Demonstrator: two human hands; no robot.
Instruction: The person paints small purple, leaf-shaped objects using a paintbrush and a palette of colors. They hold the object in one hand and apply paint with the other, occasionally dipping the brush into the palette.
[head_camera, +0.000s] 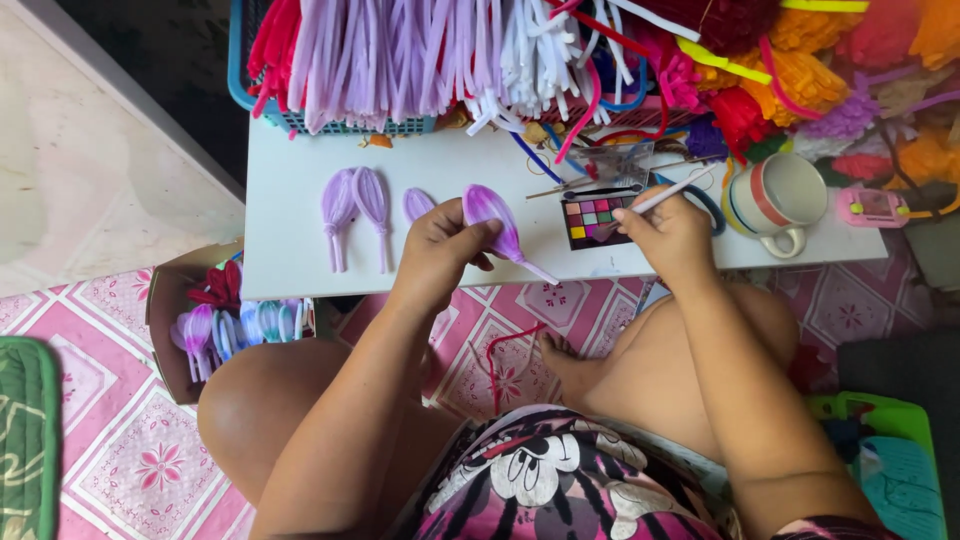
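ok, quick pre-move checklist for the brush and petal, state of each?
1. Left hand grips the purple petal: ok.
2. Right hand holds the white brush: ok.
3. Brush tip over the colour palette: ok.
4. Colour loaded on the tip: cannot tell.
5. Finished petals lie apart from the held one: ok.
6. Striped mug close beside the right hand: not ok.

Bare arms and legs — patterned pink, black and white garment (560, 480).
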